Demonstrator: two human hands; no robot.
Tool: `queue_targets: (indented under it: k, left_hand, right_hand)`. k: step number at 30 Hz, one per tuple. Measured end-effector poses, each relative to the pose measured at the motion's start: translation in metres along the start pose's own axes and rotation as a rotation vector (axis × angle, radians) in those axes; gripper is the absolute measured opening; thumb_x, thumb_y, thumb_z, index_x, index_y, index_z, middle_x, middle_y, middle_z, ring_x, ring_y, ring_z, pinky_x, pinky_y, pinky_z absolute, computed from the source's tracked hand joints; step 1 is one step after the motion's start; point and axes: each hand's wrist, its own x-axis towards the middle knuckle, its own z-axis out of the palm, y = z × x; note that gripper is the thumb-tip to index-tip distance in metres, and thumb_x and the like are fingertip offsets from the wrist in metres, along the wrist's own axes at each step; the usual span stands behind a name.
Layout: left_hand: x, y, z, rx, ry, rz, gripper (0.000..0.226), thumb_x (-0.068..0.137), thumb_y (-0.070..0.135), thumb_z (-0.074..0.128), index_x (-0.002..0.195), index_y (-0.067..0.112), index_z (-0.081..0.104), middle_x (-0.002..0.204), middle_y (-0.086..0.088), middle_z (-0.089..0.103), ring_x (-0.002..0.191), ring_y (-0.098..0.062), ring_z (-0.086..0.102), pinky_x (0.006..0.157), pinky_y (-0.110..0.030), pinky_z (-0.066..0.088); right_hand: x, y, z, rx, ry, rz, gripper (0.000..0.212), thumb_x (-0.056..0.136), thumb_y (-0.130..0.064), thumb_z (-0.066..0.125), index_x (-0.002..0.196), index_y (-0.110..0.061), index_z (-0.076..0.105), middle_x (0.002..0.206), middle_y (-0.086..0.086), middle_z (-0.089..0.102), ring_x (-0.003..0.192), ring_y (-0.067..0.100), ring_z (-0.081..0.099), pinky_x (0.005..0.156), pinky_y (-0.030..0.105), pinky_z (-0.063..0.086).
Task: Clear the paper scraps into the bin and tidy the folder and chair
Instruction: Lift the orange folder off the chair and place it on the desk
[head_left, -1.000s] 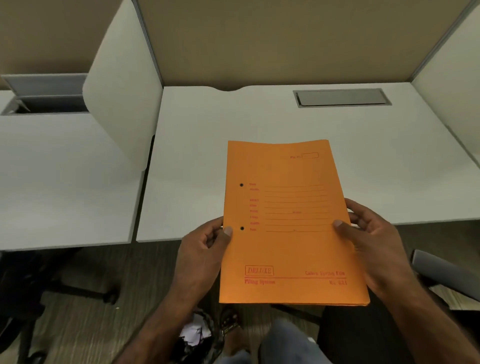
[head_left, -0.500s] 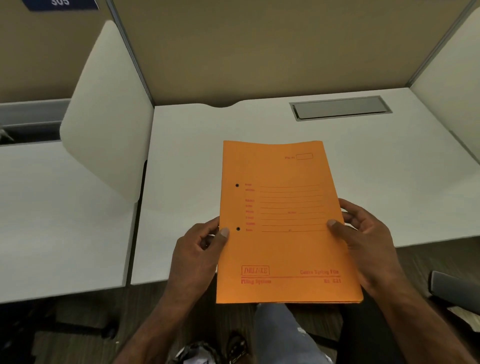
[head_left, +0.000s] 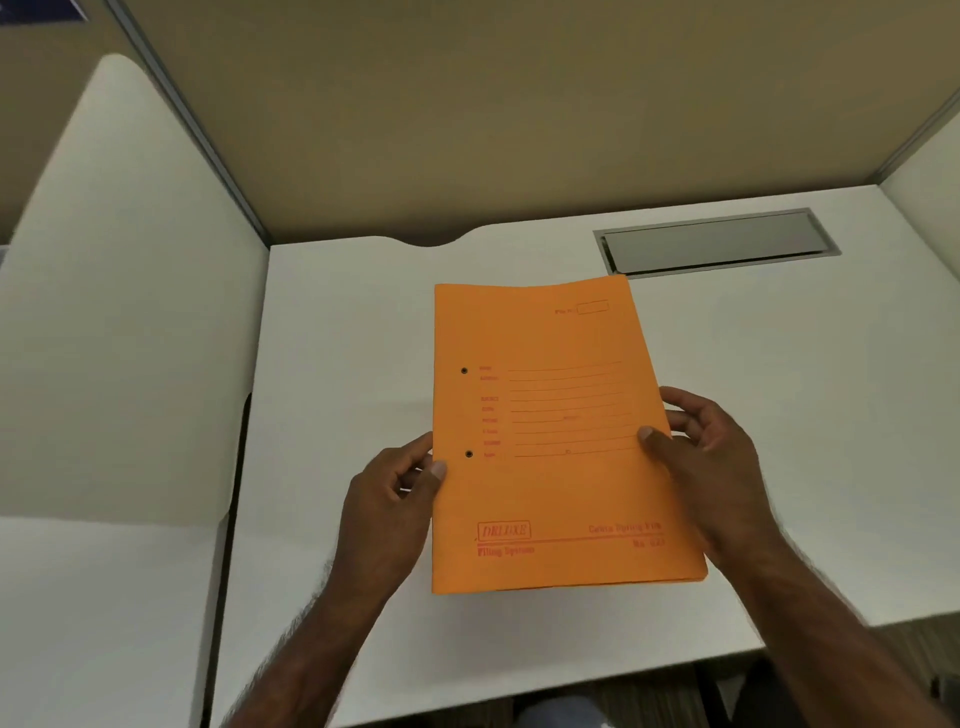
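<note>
While both hands pinch the orange folder (head_left: 556, 441) above the white desk (head_left: 779, 415) — left hand (head_left: 389, 509) at its punched edge, right hand (head_left: 711, 467) opposite — a careless release could let it slide off the desk's near edge.

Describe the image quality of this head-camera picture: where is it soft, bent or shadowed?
Head view: wide-angle bending curves the white desk edges and partition rails; small red print on the orange card folder blurs beyond reading; even overhead light, only faint shadow beneath the left hand and right hand.
</note>
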Motion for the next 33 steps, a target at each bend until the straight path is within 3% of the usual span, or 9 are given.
queue_targets:
  k: [5,9,11,13,21,24,33]
  left_hand:
    - [0.082,-0.005,0.024,0.048,-0.003,-0.023,0.034,0.103,0.02,0.061,0.125,0.045,0.065,0.105,0.009,0.069,0.096,-0.012,0.069,0.088,-0.047,0.061]
    - [0.153,-0.018,0.043,0.134,0.006,-0.008,0.035,0.104,0.016,0.059,0.136,0.026,0.066,0.111,0.0,0.067,0.096,-0.012,0.065,0.086,-0.034,0.057]
    - [0.185,-0.024,0.051,0.18,0.009,0.006,0.035,0.103,0.015,0.06,0.136,0.024,0.066,0.111,-0.001,0.067,0.094,-0.01,0.062,0.081,-0.022,0.05]
    - [0.213,-0.029,0.059,0.203,0.016,0.013,0.033,0.102,0.014,0.061,0.134,0.024,0.066,0.107,0.001,0.065,0.088,-0.006,0.059,0.076,-0.018,0.043]
    - [0.299,-0.053,0.085,0.209,0.044,0.006,0.03,0.099,0.01,0.062,0.124,0.023,0.073,0.087,0.003,0.064,0.087,-0.018,0.059,0.08,-0.032,0.046]
    - [0.321,-0.065,0.093,0.209,0.054,-0.03,0.026,0.097,0.009,0.063,0.119,0.018,0.074,0.092,-0.006,0.068,0.086,-0.022,0.06,0.085,-0.039,0.052]
    - [0.345,-0.082,0.109,0.163,0.109,-0.072,0.027,0.096,0.008,0.065,0.12,0.015,0.074,0.103,-0.007,0.074,0.092,-0.016,0.064,0.092,-0.03,0.051]
  right_hand:
    - [0.083,-0.006,0.032,-0.063,-0.001,-0.001,0.044,0.098,-0.018,0.074,0.14,-0.025,0.061,0.121,-0.001,0.074,0.103,0.023,0.075,0.086,0.044,0.063]
    - [0.153,-0.002,0.065,-0.1,-0.005,-0.005,0.045,0.098,-0.017,0.074,0.14,-0.024,0.061,0.122,-0.001,0.073,0.105,0.024,0.073,0.087,0.042,0.062]
    - [0.184,0.001,0.081,-0.107,0.001,-0.011,0.045,0.098,-0.016,0.074,0.141,-0.024,0.062,0.119,-0.003,0.071,0.104,0.021,0.072,0.081,0.033,0.06]
    - [0.212,0.006,0.096,-0.101,0.011,-0.004,0.046,0.097,-0.016,0.074,0.141,-0.024,0.062,0.12,-0.003,0.071,0.105,0.021,0.071,0.083,0.032,0.059]
    - [0.297,0.029,0.142,-0.089,0.037,-0.005,0.046,0.095,-0.014,0.075,0.138,-0.025,0.065,0.116,0.004,0.075,0.107,0.023,0.072,0.099,0.043,0.061]
    - [0.319,0.039,0.154,-0.098,0.015,-0.012,0.046,0.095,-0.015,0.075,0.139,-0.025,0.065,0.116,0.004,0.075,0.108,0.023,0.072,0.1,0.045,0.061]
    - [0.357,0.056,0.173,-0.119,0.01,-0.037,0.048,0.094,-0.019,0.075,0.14,-0.026,0.065,0.113,-0.002,0.077,0.105,0.018,0.074,0.097,0.041,0.062]
